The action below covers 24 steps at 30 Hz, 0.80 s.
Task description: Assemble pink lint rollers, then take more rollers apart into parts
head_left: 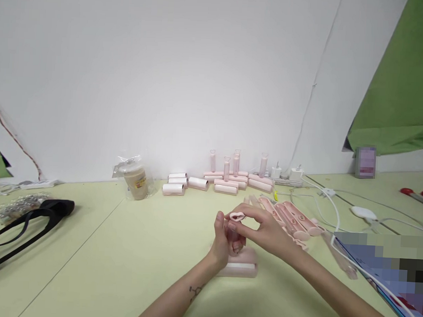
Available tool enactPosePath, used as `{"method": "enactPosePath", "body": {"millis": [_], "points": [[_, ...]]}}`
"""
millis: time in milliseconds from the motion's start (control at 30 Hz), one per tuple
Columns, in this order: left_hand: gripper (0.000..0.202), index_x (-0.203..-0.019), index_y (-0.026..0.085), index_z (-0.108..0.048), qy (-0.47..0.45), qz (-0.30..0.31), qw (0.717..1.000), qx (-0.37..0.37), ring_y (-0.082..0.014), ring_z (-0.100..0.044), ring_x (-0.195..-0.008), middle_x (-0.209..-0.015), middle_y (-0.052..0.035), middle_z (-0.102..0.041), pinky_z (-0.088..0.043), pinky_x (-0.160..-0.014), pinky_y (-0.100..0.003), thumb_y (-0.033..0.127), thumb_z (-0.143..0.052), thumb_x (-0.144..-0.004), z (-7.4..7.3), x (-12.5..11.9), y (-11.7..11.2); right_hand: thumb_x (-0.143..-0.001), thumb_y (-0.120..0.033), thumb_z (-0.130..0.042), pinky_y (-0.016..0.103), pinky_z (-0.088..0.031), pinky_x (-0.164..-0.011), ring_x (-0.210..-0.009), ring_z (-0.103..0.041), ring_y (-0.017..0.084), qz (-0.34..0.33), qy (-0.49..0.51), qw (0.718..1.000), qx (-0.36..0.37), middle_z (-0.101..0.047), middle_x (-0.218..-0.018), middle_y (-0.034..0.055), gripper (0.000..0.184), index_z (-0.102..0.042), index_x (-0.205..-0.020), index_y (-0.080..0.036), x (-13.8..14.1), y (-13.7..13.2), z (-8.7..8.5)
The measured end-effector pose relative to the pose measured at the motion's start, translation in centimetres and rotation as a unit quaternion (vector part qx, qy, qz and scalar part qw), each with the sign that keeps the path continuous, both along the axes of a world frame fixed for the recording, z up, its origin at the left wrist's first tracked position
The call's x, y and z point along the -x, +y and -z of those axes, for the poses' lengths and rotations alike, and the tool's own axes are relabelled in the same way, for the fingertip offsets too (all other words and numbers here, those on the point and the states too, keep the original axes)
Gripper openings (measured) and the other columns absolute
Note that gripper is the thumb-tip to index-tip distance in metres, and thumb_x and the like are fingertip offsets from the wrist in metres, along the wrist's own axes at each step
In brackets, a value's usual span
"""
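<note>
My left hand (pixel 224 242) is closed round the upright pink handle of a lint roller (pixel 239 266), whose pink roller head rests on the pale green table (pixel 121 258). My right hand (pixel 264 230) pinches the looped top of that handle (pixel 237 216) between thumb and fingers. Just right of my hands lie several pink roller handles (pixel 293 219) side by side. Further back stand assembled pink lint rollers (pixel 232 176) and loose paper rolls (pixel 178 183) against the white wall.
A bagged drink cup (pixel 135 180) stands at the back left. A black strap (pixel 23 229) lies at the left. White chargers and cables (pixel 323 197) run along the back right. A blurred flat object (pixel 386 267) lies at the right edge.
</note>
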State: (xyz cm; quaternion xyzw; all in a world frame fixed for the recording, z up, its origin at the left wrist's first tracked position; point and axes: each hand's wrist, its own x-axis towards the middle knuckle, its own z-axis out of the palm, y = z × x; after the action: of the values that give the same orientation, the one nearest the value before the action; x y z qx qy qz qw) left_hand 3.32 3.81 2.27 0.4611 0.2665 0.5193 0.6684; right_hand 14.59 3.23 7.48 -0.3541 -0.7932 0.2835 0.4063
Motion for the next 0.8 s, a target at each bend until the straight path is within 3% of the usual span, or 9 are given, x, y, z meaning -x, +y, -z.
{"method": "enactPosePath", "body": {"millis": [233, 367, 600, 800], "points": [[0.064, -0.057, 0.019, -0.045, -0.007, -0.032, 0.999, -0.034, -0.004, -0.022, -0.027, -0.031, 0.0095, -0.028, -0.015, -0.029, -0.018, 0.082, -0.039, -0.056, 0.9, -0.1, 0.2, -0.083, -0.038, -0.048, 0.027, -0.048, -0.068, -0.077, -0.06, 0.018, 0.036, 0.027, 0.999, 0.02, -0.064, -0.081, 0.0024, 0.023, -0.06, -0.074, -0.02, 1.0, -0.2, 1.1], [0.059, -0.068, 0.019, -0.046, -0.012, -0.057, 0.997, -0.042, -0.0027, -0.018, -0.028, -0.034, 0.0123, -0.025, -0.013, -0.029, -0.017, 0.076, -0.052, -0.055, 1.0, -0.3, 0.0, -0.08, -0.04, -0.05, 0.027, -0.048, -0.058, -0.063, -0.06, 0.018, 0.068, 0.03, 0.997, 0.025, -0.063, -0.065, 0.0017, 0.026, -0.059, -0.067, -0.019, 1.2, -0.3, 1.7], [0.049, -0.056, 0.019, -0.039, 0.0, -0.09, 0.995, -0.04, -0.0012, -0.017, -0.029, -0.036, 0.0116, -0.024, -0.011, -0.03, -0.018, 0.062, -0.062, -0.058, 0.0, -0.6, -0.5, -0.078, -0.028, -0.05, 0.027, -0.049, -0.059, -0.063, -0.059, 0.017, 0.057, 0.047, 0.997, 0.013, -0.063, -0.065, 0.0006, 0.017, -0.063, -0.073, -0.019, 1.8, -0.9, 1.9], [0.051, -0.053, 0.02, -0.037, 0.006, -0.042, 0.999, -0.029, -0.0017, -0.018, -0.029, -0.035, 0.0114, -0.024, -0.013, -0.029, -0.017, 0.065, -0.06, -0.057, 0.2, -0.1, -0.1, -0.077, -0.028, -0.051, 0.03, -0.049, -0.064, -0.066, -0.059, 0.018, 0.064, 0.058, 0.996, 0.03, -0.065, -0.071, 0.0025, 0.017, -0.064, -0.078, -0.018, 1.8, -0.9, 1.7]]}}
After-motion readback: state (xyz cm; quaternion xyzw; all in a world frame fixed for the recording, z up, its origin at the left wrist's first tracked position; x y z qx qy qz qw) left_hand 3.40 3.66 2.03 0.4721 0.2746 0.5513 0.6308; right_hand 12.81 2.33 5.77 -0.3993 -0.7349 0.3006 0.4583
